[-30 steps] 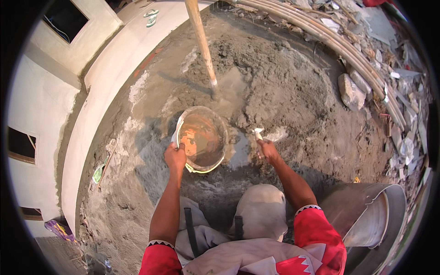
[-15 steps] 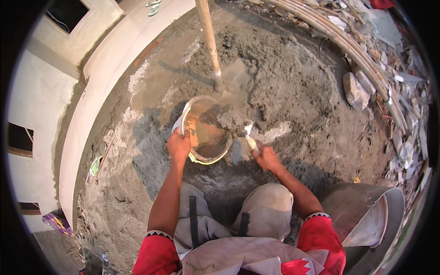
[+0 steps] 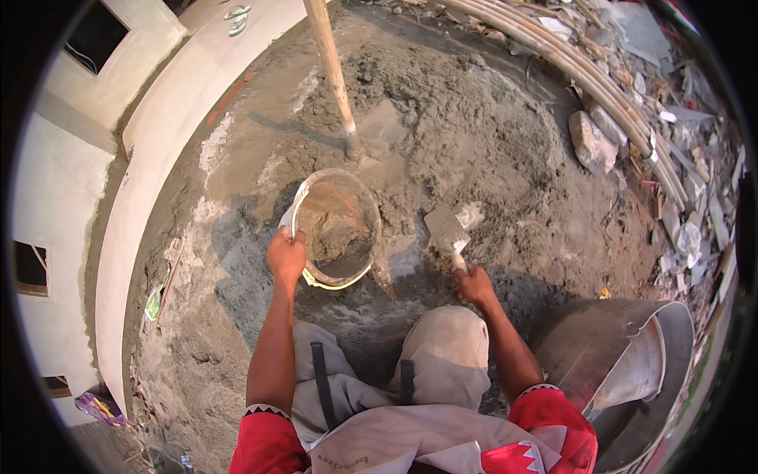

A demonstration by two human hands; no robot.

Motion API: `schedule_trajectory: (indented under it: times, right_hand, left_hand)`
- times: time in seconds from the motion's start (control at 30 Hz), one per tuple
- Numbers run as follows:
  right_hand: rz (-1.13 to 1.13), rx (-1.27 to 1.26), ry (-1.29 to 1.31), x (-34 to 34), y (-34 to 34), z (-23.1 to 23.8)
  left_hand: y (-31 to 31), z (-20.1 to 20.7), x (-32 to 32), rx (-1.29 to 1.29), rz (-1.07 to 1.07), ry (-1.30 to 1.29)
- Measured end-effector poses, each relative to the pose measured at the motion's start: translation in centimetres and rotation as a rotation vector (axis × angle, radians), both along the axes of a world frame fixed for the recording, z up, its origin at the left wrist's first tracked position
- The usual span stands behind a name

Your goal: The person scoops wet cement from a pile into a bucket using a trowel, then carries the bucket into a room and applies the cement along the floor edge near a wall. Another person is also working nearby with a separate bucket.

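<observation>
My left hand is closed on the left rim of a round bucket, which sits tilted on the ground with its mouth toward me. Grey wet mortar lies inside it. In my right hand is the handle of a trowel; its flat grey blade points away from me, low over the mortar to the right of the bucket. Beyond both spreads a wide heap of wet mortar. A wooden pole stands with its lower end in the mix, just past the bucket.
At my lower right lies a large metal drum on its side. Long bamboo poles, a pale stone block and rubble line the right. A pale ledge and house wall run along the left, with slippers at the far end.
The trowel has moved right, away from the bucket, and its blade now shows flat. Mortar now covers the bucket's inside where orange wall and liquid showed before. My left hand keeps its hold.
</observation>
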State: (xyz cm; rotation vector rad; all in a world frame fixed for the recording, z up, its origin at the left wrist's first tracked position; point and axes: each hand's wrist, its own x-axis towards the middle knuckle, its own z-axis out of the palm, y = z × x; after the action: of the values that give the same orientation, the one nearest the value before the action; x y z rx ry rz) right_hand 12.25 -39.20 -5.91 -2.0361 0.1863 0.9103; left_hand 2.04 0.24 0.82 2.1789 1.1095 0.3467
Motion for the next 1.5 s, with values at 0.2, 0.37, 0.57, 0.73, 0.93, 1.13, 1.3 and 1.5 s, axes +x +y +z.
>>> schedule_trajectory:
  times: [0.2, 0.37, 0.57, 0.73, 0.93, 1.13, 1.3, 1.5]
  right_hand:
    - [-0.013, -0.017, -0.001, -1.6, -0.1, -2.8]
    - [-0.154, -0.100, -0.170, -0.6, 0.6, -4.0]
    - [-0.075, -0.178, -0.543, 1.2, 0.3, -1.9]
    - [-0.033, -0.201, -0.456, -0.5, 0.9, -0.7]
    - [0.208, -0.007, -0.405, -2.3, 4.0, -1.5]
    - [-0.160, 0.519, 0.365, -0.7, 8.2, -1.9]
    - [-0.143, 0.516, 0.394, 0.3, 8.9, -0.8]
    - [-0.106, 0.528, 0.389, 0.4, 10.8, -0.6]
  left_hand:
    - [0.4, 0.1, -0.8, -0.054, -0.005, -0.055]
    - [-0.1, 1.2, -0.9, -0.038, -0.007, -0.055]
    - [-0.1, 0.9, -0.7, 0.036, -0.049, -0.025]
    - [-0.4, 0.9, -0.6, 0.034, -0.050, -0.014]
    - [-1.2, 1.3, -0.8, 0.095, -0.073, 0.059]
    - [-3.3, 0.9, -1.7, 0.171, -0.182, -0.066]
    - [-4.9, 1.8, -2.5, 0.327, -0.282, -0.106]
    - [-5.6, 3.4, -2.9, 0.590, -0.459, -0.074]
